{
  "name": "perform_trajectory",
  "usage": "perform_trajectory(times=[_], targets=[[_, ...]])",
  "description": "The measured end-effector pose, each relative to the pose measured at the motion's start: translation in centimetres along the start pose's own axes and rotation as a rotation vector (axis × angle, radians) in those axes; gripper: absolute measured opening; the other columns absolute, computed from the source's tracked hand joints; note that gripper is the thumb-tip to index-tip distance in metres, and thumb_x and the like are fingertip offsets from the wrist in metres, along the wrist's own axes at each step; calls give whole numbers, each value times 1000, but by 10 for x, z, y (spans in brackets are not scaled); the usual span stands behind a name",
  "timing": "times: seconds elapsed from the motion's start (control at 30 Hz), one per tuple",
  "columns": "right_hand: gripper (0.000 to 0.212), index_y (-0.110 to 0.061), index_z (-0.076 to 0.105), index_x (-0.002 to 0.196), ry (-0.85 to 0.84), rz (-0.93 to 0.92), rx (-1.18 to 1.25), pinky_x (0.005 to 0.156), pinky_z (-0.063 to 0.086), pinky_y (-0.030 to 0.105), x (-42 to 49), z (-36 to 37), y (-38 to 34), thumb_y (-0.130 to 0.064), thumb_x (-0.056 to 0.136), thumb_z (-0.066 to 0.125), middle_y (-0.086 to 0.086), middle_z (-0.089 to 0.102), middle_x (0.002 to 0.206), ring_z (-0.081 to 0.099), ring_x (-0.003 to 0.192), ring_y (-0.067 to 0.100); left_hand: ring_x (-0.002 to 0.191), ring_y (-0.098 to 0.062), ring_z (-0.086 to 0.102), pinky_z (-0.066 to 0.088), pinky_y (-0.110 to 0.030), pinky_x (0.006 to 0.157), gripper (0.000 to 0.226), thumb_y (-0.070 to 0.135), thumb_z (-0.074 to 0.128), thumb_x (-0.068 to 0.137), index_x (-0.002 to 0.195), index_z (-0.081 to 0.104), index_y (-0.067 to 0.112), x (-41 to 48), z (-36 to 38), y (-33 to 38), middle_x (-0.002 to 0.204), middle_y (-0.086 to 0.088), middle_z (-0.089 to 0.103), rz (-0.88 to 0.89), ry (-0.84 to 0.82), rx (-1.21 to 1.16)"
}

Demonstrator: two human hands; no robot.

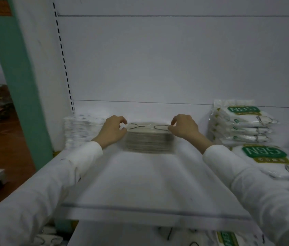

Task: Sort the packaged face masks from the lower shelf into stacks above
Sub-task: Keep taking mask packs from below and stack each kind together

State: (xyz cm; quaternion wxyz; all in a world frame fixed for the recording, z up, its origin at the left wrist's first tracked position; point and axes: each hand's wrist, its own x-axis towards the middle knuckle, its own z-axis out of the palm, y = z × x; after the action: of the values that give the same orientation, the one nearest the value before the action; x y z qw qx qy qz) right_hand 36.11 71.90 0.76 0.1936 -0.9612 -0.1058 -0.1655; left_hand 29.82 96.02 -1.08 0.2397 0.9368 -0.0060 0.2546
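Largest in view: white upper shelf (140, 183), bearing the middle stack (149, 141) of packaged masks toward its rear. Taken here as reference for all positions.

Right of the middle stack, apart from it: N95 stacks (239, 125), green-labelled. Left of it, close by: a pale stack (79, 128), blurred. Below and in front of it, under the shelf edge: loose packs (227, 238) on the lower shelf, not yet sorted.

At the left end of the middle stack: left hand (112, 130), fingers curled, tips at the top pack's corner. At the right end: right hand (184, 126), likewise curled, thumb and forefinger at the top pack's edge. Cannot tell, through motion blur, whether pinching the pack or merely touching it.

Governing relation: middle stack between the two hands, long axis left to right, one end toward each set of fingertips; neither hand plainly nearer. Judged as seating or squaring the top pack. Next move calls for release outward along that axis, then a reach down for another pack.
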Motion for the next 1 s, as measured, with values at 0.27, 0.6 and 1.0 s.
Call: perform_trajectory(times=[0.27, 0.6, 1.0], targets=[[40, -21, 60, 120, 39, -233, -51, 84, 48, 36, -124, -18, 2, -36, 83, 57, 8, 66, 115, 58, 108, 30, 93, -22, 61, 46, -25, 80, 29, 6, 57, 85, 114, 61, 5, -118, -9, 47, 116, -11, 60, 104, -63, -95], [38, -10, 65, 105, 95, -774, -126, 62, 49, 31, -246, -35, 52, -31, 81, 46, 10, 70, 90, 65, 75, 30, 81, -7, 56, 41, -8, 72, 19, 6, 57, 86, 104, 63, 11, -236, 17, 106, 98, 1, 63, 289, -233, -183], [24, -10, 70, 85, 20, -671, 53, 42, 48, 29, -309, -5, 215, -22, 86, 49, 5, 65, 67, 61, 56, 23, 94, -19, 59, 46, -24, 78, 20, 14, 56, 90, 107, 64, 7, -286, 135, 117, 108, -9, 65, 44, -485, -58]])
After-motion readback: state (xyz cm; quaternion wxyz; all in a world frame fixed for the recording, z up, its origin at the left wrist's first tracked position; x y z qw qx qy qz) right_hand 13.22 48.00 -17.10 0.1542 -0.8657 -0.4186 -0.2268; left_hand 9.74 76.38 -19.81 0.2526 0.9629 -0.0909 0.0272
